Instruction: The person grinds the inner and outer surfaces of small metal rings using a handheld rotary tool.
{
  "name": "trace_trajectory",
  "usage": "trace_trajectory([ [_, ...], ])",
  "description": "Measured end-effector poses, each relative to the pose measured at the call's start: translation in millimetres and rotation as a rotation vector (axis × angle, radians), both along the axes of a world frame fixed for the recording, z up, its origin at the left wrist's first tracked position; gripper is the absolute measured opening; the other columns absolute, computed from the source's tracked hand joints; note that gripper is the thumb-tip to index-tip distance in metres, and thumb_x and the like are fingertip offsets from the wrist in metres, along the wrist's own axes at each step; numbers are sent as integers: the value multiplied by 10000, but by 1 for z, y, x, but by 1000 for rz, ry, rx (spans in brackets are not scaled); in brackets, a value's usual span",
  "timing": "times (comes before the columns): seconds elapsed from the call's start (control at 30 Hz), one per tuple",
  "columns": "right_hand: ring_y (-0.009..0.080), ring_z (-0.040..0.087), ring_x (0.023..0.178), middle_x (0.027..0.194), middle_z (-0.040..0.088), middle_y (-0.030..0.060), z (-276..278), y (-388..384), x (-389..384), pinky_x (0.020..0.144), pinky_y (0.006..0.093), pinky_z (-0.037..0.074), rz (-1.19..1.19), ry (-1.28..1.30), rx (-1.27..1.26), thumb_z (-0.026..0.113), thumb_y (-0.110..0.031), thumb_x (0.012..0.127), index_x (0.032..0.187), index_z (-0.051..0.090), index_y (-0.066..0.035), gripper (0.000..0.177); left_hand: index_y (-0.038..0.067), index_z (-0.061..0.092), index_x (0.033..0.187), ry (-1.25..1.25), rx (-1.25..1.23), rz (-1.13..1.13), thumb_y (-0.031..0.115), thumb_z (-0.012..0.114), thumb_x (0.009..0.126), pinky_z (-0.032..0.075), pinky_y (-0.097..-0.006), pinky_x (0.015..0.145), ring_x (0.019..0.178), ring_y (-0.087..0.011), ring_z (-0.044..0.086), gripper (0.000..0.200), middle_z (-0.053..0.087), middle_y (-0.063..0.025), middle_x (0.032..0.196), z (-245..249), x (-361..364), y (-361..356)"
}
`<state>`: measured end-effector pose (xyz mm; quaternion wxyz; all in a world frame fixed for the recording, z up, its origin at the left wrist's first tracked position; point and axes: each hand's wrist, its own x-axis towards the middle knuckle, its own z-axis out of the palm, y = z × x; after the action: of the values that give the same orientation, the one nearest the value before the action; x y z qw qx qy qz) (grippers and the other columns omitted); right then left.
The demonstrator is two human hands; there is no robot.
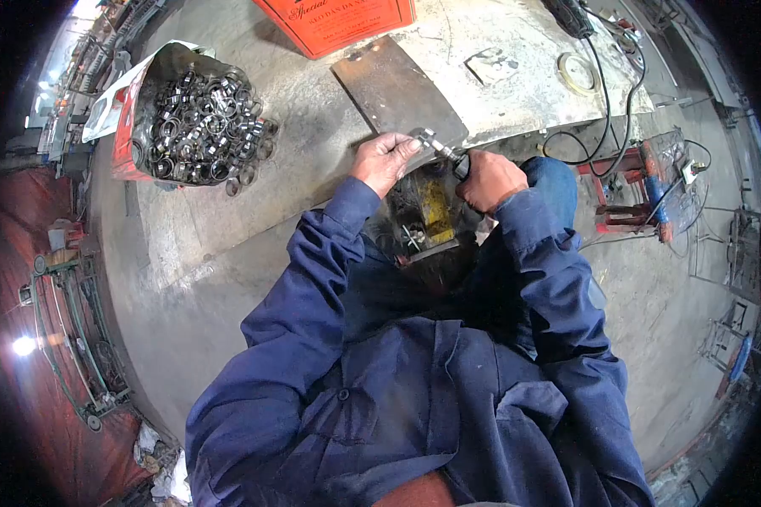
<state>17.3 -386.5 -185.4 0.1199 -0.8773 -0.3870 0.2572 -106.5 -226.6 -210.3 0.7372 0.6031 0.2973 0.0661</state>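
Only writing I can make out is on the one red box (pixel 338 21) at the top edge: "Special" in script. The line under it is too blurry to read. One bag (pixel 127 93) lies open on the desk (pixel 228 228), stuffed with metal rings (pixel 199 127), way too many to count. One flat metal plate (pixel 397 89), one tape roll (pixel 577 72). Left hand (pixel 385 160) pinches a small metal part (pixel 424 139) right at the desk's edge. Right hand (pixel 489 179) is closed around a dark-handled tool (pixel 452 159) whose tip meets that part.
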Motion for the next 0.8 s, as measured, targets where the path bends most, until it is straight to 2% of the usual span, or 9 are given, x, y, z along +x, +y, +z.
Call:
trace_trajectory([
  [0.1, 383, 615, 831, 823, 624, 244, 1, -3, -5, 722, 442, 490, 40, 17, 11, 634, -218, 651, 856, 611, -1, 300, 27, 618, 891, -36, 3, -8, 238, 650, 856, 333, -193, 467, 508, -34, 397, 216, 519, 44, 646, -7, 1, 0],
  [0.17, 383, 615, 833, 840, 627, 238, 1, -1, -5, 723, 443, 491, 37, 20, 19, 629, -213, 652, 862, 609, 3, 303, 98, 622, 888, -111, -2, -8, 323, 650, 849, 239, -186, 375, 413, -25, 340, 230, 444, 61, 527, -12, 3, 1],
  [0.3, 386, 615, 832, 838, 629, 237, -2, 2, 5, 721, 440, 494, 12, -12, -17, 626, -209, 652, 868, 607, 4, 304, 94, 613, 878, -30, 51, 6, 317, 655, 846, 247, -183, 384, 424, -24, 349, 229, 452, 64, 542, -3, 2, -1],
  [0.37, 390, 615, 826, 827, 627, 242, -7, 1, 5, 718, 439, 495, 41, 21, 5, 621, -208, 653, 878, 607, 8, 312, 30, 623, 882, -35, 7, -1, 263, 654, 853, 327, -197, 472, 518, -36, 393, 236, 497, 52, 618, -1, 2, 0],
  [0.8, 384, 611, 842, 851, 633, 225, 5, 1, -5, 725, 444, 492, 42, 15, -58, 620, -208, 657, 923, 606, -10, 332, 43, 632, 855, -22, 21, -10, 272, 668, 841, 318, -194, 475, 532, -31, 395, 233, 505, 60, 630, 1, 3, 1],
])
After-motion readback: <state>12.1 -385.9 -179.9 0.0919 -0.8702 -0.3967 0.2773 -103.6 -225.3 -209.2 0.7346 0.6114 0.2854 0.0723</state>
